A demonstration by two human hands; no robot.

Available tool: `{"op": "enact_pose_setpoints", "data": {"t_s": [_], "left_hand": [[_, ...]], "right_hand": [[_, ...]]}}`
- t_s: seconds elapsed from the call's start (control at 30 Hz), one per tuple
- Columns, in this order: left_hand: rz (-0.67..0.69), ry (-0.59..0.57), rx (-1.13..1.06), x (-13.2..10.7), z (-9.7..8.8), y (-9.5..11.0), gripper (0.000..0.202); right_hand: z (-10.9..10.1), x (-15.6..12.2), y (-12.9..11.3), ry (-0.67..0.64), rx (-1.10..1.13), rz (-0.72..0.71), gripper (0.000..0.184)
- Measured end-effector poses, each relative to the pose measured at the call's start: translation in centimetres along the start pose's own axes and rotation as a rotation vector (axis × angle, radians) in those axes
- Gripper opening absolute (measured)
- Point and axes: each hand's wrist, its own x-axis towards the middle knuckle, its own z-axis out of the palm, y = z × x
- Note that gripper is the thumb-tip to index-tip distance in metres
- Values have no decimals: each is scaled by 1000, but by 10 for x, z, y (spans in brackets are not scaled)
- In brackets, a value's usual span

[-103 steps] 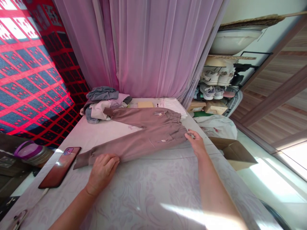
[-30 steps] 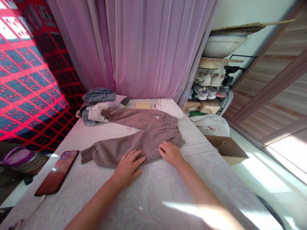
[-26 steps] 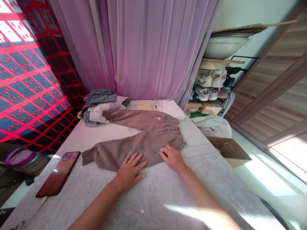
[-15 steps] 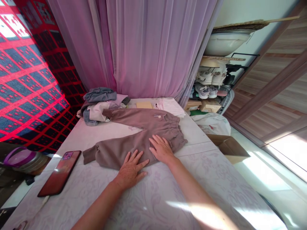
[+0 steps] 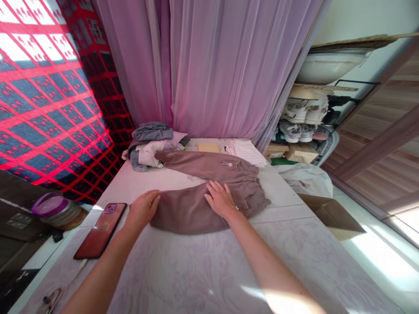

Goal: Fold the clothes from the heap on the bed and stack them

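While the brown trousers (image 5: 193, 209) lie spread across the table (image 5: 183, 270) in front of me, their long axis runs side to side, waistband (image 5: 253, 174) to my right and both legs pointing left, splayed apart. The far leg's end meets the pile of clothes (image 5: 152, 146); whether it goes underneath is hard to make out. The near leg's cuff is hidden by my left hand (image 5: 143, 210), and both my forearms are cut off below. My left fingers are drawn together at that cuff, though I can't tell whether they grip cloth; my right hand (image 5: 221, 200) rests palm down on the near leg, fingers loosely spread.
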Motion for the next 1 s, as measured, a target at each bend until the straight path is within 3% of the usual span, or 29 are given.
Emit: {"op": "enact_pose_setpoints", "data": {"t_s": [0.1,0.23,0.37,0.5,0.57,0.67,0.73,0.83,0.9,1.0], "left_hand": [[-191,-174,73,16,-15,-30,49],[-392,-428,45,36,-23,-42,60],[-407,-565,-49,46,-23,-45,56],[-418,-747,-196,41,-24,-49,53],[-384,-756,-252,37,-28,-48,56],[-257,-650,-239,36,-37,-44,56],[-214,-552,-109,37,-43,-40,53],[-253,-465,228,36,-41,-35,47],[-285,-486,377,32,-34,-31,45],[-310,-520,433,26,-22,-28,48]], "right_hand": [[16,12,-4,-19,-3,46,53],[30,14,-1,-36,-8,74,54],[30,13,0,-42,-9,85,53],[31,14,0,-39,-33,94,53],[33,15,0,-36,-44,95,53],[35,15,1,-43,-48,98,53],[35,15,1,-45,-54,100,54],[33,15,-1,-59,-65,105,54],[32,15,-2,-72,-69,110,54],[31,14,-3,-78,-73,107,55]]}}
